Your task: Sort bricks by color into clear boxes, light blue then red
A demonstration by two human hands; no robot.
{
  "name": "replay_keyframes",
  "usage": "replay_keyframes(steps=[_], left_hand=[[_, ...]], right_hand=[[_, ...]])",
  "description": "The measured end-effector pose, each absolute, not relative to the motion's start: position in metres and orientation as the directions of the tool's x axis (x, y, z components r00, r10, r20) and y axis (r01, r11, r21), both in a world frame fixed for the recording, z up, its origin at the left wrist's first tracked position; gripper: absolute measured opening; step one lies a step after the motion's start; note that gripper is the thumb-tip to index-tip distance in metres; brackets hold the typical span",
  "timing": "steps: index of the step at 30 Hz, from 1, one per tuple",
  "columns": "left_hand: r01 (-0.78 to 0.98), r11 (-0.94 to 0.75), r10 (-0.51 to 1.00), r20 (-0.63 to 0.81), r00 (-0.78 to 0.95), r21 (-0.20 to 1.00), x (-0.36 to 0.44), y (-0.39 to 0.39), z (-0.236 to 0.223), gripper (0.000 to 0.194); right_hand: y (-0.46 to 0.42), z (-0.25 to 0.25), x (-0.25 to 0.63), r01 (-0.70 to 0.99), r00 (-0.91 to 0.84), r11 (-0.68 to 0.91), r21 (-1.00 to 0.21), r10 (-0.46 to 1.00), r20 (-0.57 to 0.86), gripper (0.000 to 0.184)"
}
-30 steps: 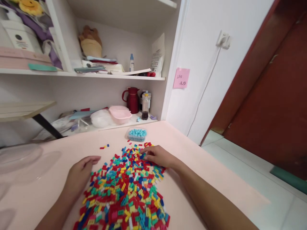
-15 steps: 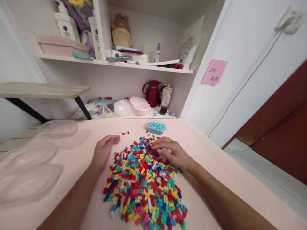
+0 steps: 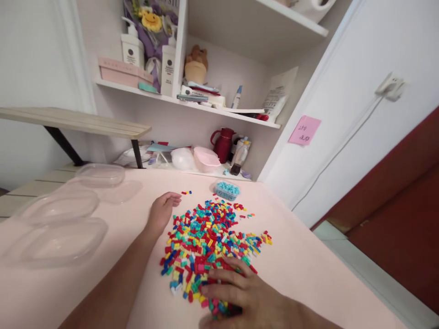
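Observation:
A heap of small bricks (image 3: pixel 209 237) in red, blue, yellow, green and teal lies spread on the pink table (image 3: pixel 308 269). My left hand (image 3: pixel 163 211) rests at the heap's left edge, fingers loosely curved and apart, holding nothing. My right hand (image 3: pixel 240 294) lies flat on the near end of the heap, fingers spread over the bricks and pressing on them. A small clear tub of light-blue bricks (image 3: pixel 227 189) stands just beyond the heap. A few loose bricks (image 3: pixel 186 192) lie apart near my left fingertips.
Three clear plastic bowls (image 3: pixel 60 237) sit on the table's left side. Behind, a shelf nook holds a red jug (image 3: pixel 223 145), a pink lidded box (image 3: pixel 206 158) and bottles. A wooden board on a black leg (image 3: pixel 78 121) juts out at left. Floor and a red door (image 3: pixel 404 219) lie to the right.
My right hand has drawn back from the far side of the heap to its near end, dragging bricks along. The left hand has stayed at the heap's left edge. The view has swung left.

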State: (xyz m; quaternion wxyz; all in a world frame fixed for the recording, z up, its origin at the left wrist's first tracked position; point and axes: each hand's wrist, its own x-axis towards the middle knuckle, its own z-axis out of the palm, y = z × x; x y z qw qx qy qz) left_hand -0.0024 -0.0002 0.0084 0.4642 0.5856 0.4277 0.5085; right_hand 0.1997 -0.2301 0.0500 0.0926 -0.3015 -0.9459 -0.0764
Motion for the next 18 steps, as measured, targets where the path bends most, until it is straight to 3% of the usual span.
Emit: replay_keyframes(steps=[10, 16, 18], left_hand=[[0.137, -0.243, 0.961, 0.219, 0.167, 0.96, -0.001, 0.007, -0.003, 0.026], [0.154, -0.263, 0.955, 0.234, 0.185, 0.952, -0.001, 0.01, -0.007, 0.027], [0.151, -0.263, 0.955, 0.234, 0.183, 0.953, 0.0, 0.01, -0.008, 0.027]], right_hand=[[-0.169, 0.03, 0.174, 0.668, -0.733, 0.742, 0.059, 0.642, 0.222, 0.038], [-0.16, 0.042, 0.158, 0.775, -0.565, 0.631, -0.015, 0.704, 0.43, 0.036], [-0.176, 0.045, 0.151, 0.718, -0.623, 0.695, -0.023, 0.657, 0.424, 0.033]])
